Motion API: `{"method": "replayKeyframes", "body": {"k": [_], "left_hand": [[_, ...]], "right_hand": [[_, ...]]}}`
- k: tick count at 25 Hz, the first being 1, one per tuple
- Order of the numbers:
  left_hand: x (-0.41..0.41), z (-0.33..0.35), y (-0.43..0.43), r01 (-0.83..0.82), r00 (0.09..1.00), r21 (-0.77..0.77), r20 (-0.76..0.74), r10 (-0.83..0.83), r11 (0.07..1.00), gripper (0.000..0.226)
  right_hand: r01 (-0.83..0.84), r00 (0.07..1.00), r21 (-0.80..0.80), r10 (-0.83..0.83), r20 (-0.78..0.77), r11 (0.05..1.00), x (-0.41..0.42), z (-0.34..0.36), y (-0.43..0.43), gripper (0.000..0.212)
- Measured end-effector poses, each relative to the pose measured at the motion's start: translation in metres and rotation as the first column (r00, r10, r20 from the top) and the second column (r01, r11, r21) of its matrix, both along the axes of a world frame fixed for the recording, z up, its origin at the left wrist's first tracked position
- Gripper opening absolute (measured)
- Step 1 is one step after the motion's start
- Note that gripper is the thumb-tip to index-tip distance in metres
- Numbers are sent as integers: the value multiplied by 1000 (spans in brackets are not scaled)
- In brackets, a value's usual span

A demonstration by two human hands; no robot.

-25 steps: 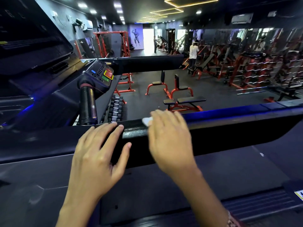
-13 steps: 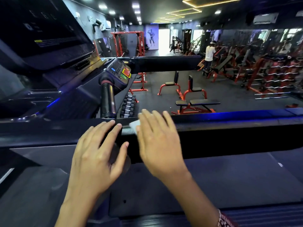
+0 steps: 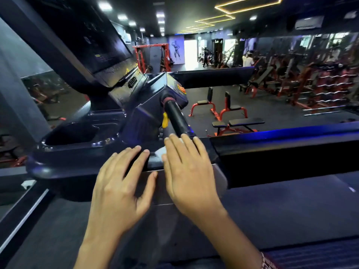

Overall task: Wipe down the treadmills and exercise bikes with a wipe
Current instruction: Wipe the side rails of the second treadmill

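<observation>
Two hands on the front rail (image 3: 272,150) of the treadmill (image 3: 77,158), lower middle of the frame
Right hand (image 3: 190,177) presses the white wipe (image 3: 161,152) flat under straight, close-set fingers, likely to scrub the rail; left hand (image 3: 118,191) rests beside it, fingers spread, seemingly for balance

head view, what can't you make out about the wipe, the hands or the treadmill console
1. Wipe: head view, only a white corner shows; the right hand lies flat over the rest.
2. Left hand: head view, its own back hides whether the palm touches the rail.
3. Console: head view, dark, its print too small and blurred to read; the top is cut off by the frame edge.
</observation>
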State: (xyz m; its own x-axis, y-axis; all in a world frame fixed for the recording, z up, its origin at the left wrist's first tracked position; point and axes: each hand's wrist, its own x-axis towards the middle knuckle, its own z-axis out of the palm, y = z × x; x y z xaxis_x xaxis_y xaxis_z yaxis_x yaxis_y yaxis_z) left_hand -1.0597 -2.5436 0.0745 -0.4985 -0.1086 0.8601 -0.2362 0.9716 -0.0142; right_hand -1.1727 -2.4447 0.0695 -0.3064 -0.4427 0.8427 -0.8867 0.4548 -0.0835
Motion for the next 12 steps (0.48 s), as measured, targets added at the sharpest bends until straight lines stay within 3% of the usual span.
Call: {"method": "replayKeyframes", "body": {"k": [3, 7, 9, 12], "left_hand": [[22, 0, -35, 41, 999, -17, -12, -41, 999, 42], [45, 0, -70, 125, 992, -23, -27, -125, 992, 41], [56, -1, -84, 141, 990, -36, -14, -141, 989, 40], [73, -4, -105, 143, 990, -37, -14, -144, 989, 40]], "right_hand": [[-13, 993, 16, 15, -116, 1000, 2, -18, 4, 41], [340, 939, -222, -315, 139, 914, 11, -5, -17, 40], [261, 963, -171, -245, 110, 950, 42, 7, -59, 38], [19, 996, -46, -23, -88, 999, 75, -8, -87, 42]]}}
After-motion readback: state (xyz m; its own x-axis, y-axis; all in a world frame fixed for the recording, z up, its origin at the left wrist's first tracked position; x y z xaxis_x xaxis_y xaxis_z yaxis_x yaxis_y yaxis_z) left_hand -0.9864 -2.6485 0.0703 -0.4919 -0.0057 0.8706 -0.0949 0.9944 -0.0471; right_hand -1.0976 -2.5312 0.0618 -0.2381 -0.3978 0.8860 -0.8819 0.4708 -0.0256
